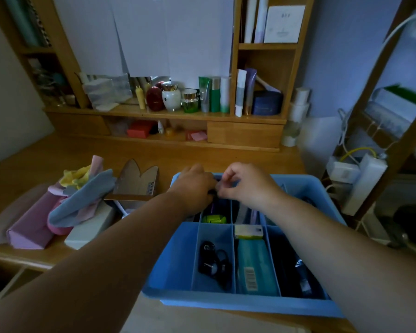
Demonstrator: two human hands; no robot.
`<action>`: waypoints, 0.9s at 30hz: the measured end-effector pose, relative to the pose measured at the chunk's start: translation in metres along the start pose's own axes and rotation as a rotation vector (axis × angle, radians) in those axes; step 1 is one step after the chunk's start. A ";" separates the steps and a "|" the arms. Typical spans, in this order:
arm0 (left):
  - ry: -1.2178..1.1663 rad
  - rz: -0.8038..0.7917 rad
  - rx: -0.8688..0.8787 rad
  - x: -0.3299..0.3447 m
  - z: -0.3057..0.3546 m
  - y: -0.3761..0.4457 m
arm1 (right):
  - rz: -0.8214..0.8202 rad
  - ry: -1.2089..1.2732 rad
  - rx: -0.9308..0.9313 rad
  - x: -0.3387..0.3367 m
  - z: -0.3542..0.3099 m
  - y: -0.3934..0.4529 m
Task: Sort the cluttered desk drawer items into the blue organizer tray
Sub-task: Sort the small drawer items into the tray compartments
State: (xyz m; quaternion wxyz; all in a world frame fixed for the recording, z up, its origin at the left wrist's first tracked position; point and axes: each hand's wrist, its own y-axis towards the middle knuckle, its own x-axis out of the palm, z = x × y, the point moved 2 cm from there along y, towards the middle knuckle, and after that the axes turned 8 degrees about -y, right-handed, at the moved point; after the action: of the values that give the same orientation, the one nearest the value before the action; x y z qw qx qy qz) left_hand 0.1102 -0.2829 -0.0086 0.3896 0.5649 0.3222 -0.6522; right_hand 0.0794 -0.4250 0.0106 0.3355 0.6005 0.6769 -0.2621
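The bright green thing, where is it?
In the head view, the bright green thing sits in a far middle compartment of the blue organizer tray, just below the two hands and behind the compartment with the black items.

Bare desk [214, 155] beyond blue tray [175, 255]

This is a room in a home, maybe a bedroom. A wooden desk [202, 155] has shelves on top. Bottles and jars of face cream [190, 97] stand in a row on one shelf. A box [283, 24] and books sit higher up. Folded cloths [82, 198] lie on the desk.
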 end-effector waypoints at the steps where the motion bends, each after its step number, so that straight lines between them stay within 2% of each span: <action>1: -0.029 0.031 0.034 0.000 0.000 0.001 | 0.000 -0.033 -0.021 0.003 0.000 0.001; 3: -0.106 0.097 0.057 -0.002 0.001 -0.001 | 0.021 -0.088 -0.040 0.006 0.001 0.003; 5: -0.052 0.114 0.048 -0.002 0.003 -0.001 | 0.052 -0.121 -0.040 0.010 0.003 0.005; 8: 0.127 0.081 0.025 -0.001 0.005 -0.003 | 0.098 -0.165 -0.070 0.017 0.003 0.006; 10: 0.115 0.010 0.010 0.000 0.003 -0.005 | 0.108 -0.216 -0.112 0.019 0.001 0.007; 12: 0.098 -0.058 -0.001 0.002 0.002 -0.008 | 0.081 -0.308 -0.148 0.021 0.001 0.008; 16: 0.093 -0.089 0.032 -0.003 0.007 -0.015 | 0.013 -0.530 -0.235 0.033 0.001 0.008; 19: -0.018 -0.053 0.022 -0.007 0.005 -0.025 | -0.019 -0.558 -0.200 0.033 0.000 0.008; 24: -0.025 0.028 0.111 -0.005 0.005 -0.044 | -0.023 -0.837 -0.274 0.030 -0.012 0.000; 27: -0.026 0.036 0.133 -0.005 0.009 -0.053 | -0.068 -0.897 -0.203 0.035 -0.017 0.007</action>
State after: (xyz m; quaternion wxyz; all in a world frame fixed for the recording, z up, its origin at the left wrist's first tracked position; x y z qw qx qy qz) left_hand 0.0603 -0.2637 -0.0034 0.3670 0.5868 0.2628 -0.6722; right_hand 0.0822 -0.3884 -0.0049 0.6437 0.3694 0.5062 -0.4393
